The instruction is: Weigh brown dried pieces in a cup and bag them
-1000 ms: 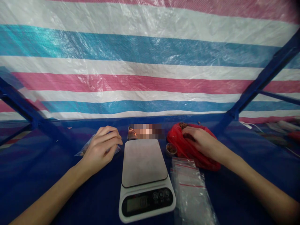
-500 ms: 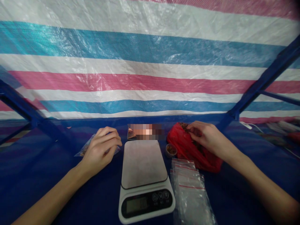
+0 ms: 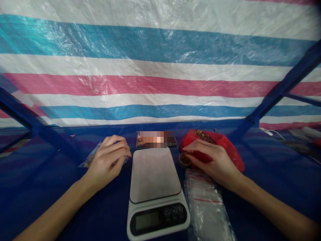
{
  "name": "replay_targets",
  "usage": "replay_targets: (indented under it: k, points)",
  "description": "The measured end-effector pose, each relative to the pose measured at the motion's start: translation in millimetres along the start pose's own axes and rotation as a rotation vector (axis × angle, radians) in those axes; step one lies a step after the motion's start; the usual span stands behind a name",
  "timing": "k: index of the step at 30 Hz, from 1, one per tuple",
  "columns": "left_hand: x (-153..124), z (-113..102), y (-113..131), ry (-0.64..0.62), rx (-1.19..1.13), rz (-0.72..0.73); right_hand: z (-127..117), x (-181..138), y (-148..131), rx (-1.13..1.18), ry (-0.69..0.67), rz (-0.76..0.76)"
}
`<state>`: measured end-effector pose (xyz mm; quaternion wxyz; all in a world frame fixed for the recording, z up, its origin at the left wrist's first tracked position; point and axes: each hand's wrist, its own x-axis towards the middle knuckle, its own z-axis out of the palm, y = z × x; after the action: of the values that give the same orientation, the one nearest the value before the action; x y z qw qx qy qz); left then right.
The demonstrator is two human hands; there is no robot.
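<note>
My left hand point(image 3: 106, 160) rests with curled fingers on a small clear plastic bag point(image 3: 88, 159) left of a white digital kitchen scale point(image 3: 155, 187). My right hand point(image 3: 212, 160) has its fingers pinched together over a small brown cup point(image 3: 184, 160) just right of the scale; whatever the fingertips hold is too small to name. Behind that hand lies a red plastic bag point(image 3: 225, 145), open at the top, with brown bits inside. The scale's platform carries nothing.
A stack of clear zip bags point(image 3: 208, 204) lies right of the scale on the blue table point(image 3: 37, 180). A dark card or phone point(image 3: 155, 140) lies behind the scale. A striped tarp wall point(image 3: 150, 67) and blue frame bars close off the back and sides.
My right hand came off the red bag's opening and moved left and nearer, over the small cup. The left hand stayed on the clear bag.
</note>
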<state>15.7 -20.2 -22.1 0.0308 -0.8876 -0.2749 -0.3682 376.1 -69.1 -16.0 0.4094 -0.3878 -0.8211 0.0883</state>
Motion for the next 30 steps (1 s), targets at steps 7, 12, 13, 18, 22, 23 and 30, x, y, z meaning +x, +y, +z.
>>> replay_targets:
  k: [7,12,13,18,22,23,30]
  points:
    - [1.0,-0.1,2.8,-0.001,-0.022,-0.035,2.7,-3.3,9.1,-0.018,-0.057,-0.023]
    - [0.7,-0.7,3.2,0.0,-0.037,-0.039,2.5,-3.2,10.7,-0.011,-0.079,-0.013]
    - [0.8,-0.6,3.1,0.002,-0.039,-0.039,2.0,-3.3,11.2,-0.01,-0.083,-0.012]
    - [2.0,0.2,2.4,0.004,-0.048,-0.039,-1.0,-4.0,13.4,-0.015,-0.099,-0.003]
    - [2.3,-0.1,2.7,0.003,-0.048,-0.045,-0.3,-3.0,11.0,-0.019,-0.121,-0.02]
    - [2.3,-0.2,2.8,0.001,-0.048,-0.046,-0.7,-2.2,9.6,-0.028,-0.116,-0.033]
    - [0.5,0.8,2.0,0.03,-0.053,-0.06,-39.8,-0.8,32.1,-0.352,0.044,0.167]
